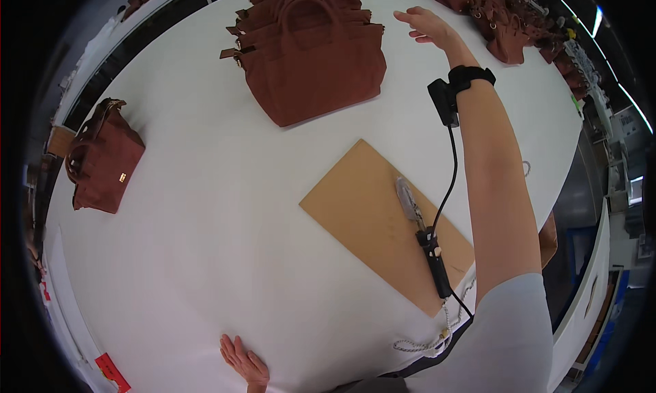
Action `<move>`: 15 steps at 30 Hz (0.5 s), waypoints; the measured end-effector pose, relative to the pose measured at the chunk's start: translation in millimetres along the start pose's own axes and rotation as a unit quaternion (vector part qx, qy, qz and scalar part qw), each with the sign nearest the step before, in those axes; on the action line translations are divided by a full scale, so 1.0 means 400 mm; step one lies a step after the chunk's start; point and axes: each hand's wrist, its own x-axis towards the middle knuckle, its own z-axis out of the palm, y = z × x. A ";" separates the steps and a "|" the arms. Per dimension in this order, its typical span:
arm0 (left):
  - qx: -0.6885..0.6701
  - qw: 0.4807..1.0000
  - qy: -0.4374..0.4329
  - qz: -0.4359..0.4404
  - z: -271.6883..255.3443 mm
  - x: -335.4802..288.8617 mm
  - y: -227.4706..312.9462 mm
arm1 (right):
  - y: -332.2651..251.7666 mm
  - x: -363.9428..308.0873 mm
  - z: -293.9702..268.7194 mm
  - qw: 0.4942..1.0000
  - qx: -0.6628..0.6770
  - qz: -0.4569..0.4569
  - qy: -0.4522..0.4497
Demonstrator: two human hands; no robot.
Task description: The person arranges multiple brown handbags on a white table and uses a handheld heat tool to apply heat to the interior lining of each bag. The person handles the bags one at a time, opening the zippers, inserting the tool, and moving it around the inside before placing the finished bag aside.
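Handbags (318,82) in reddish brown stand overlapped at the table's (198,208) far side; I see mostly the front one, the rear ones hidden behind it and cut off above. Just right of them, the right hand (425,26) reaches out empty, fingers extended and slightly parted. The left hand (244,362) is near the lower edge, fingers a little spread, its forearm out of my view. Between lie a tan board (362,201) and black-handled tool (435,264); the right forearm (499,174) blocks the table beyond.

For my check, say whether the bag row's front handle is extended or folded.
Extended: the handle arches past the top edge of the front handbag.
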 end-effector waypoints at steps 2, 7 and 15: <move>0.021 1.000 0.002 -0.002 -0.004 -0.022 -0.013 | -0.041 0.066 0.053 0.999 0.032 0.009 0.015; 0.006 0.999 0.019 0.031 -0.028 -0.012 0.019 | -0.109 0.299 0.153 0.979 -0.121 -0.143 0.075; 0.065 0.997 -0.021 -0.021 0.018 -0.054 -0.027 | -0.202 0.433 0.265 0.858 -0.470 -0.202 0.038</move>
